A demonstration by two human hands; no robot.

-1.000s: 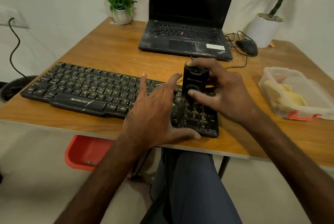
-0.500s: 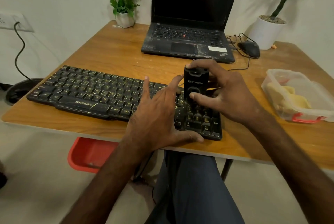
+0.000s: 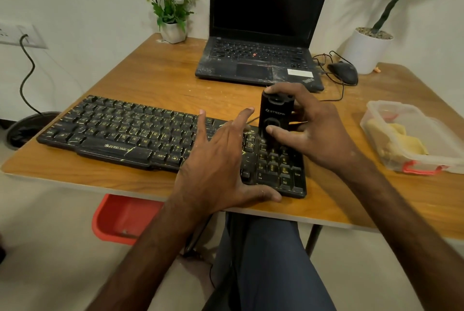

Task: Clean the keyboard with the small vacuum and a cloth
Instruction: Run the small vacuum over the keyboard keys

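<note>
The keyboard is a long, flat black slab with yellow-lettered keys, scuffed and dusty, lying on the wooden table. My left hand lies flat on its right part, fingers straight and spread, thumb along its front edge. At its number-pad end stands the small vacuum, a smooth black upright cylinder. My right hand grips it, forefinger curled over the top, thumb across the front. Right of the keyboard sits a clear plastic box with a crumpled yellow cloth inside.
</note>
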